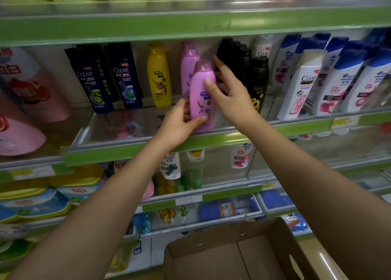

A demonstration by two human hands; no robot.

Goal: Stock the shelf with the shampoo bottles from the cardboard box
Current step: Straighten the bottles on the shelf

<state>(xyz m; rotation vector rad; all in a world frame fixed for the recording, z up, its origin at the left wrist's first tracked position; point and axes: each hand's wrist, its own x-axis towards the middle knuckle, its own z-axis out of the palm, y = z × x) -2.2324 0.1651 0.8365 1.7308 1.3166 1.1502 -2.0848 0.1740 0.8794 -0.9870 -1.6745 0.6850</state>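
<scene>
Shelf (211, 141) green-edged; both hands' fingers clamped on pink bottle (202, 97) standing there.

Open shelf floor lies left of the front pink Rejoice shampoo bottle (202, 96), ahead of the yellow Rejoice bottle (159, 76) and dark blue Clear bottles (105, 76). A row of black bottles (257, 78) closes the right side. The green-edged upper shelf (190, 23) limits headroom. The brown cardboard box (232, 256) below stands open-topped.

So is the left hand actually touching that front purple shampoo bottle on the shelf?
Touching. The head view shows the left hand with its thumb laid across the lower front of the purple bottle and fingers behind its left edge.
</scene>
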